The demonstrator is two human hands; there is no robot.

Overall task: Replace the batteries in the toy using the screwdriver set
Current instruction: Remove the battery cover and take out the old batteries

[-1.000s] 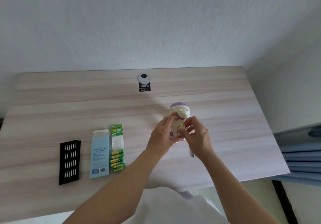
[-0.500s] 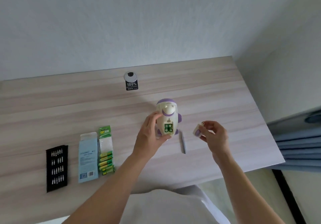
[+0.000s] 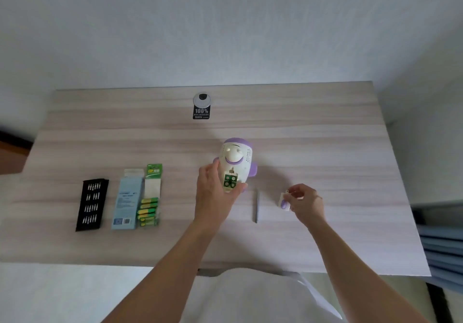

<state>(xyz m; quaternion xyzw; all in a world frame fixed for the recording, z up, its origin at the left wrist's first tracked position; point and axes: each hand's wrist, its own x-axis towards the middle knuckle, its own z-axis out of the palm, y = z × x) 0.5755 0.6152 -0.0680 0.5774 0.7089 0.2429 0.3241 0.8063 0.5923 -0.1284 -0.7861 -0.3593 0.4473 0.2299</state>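
Above the pale wooden table (image 3: 325, 134), right hand (image 3: 304, 203) fingers (image 3: 295, 190) now pinch the freed white battery cover (image 3: 284, 201); left hand (image 3: 213, 197) grips the purple-white plastic toy (image 3: 236, 157), batteries (image 3: 230, 181) exposed for swapping.

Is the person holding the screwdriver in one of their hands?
No, the screwdriver lies on the table between the toy, held by the left hand, and the right hand, which pinches the battery cover.

wall (image 3: 225, 21): white, textured | desk (image 3: 325, 132): pale wood-grain | blue folds (image 3: 443, 242): far right

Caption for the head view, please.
Left hand steadies the toy, battery compartment open, while right hand holds the removed cover.
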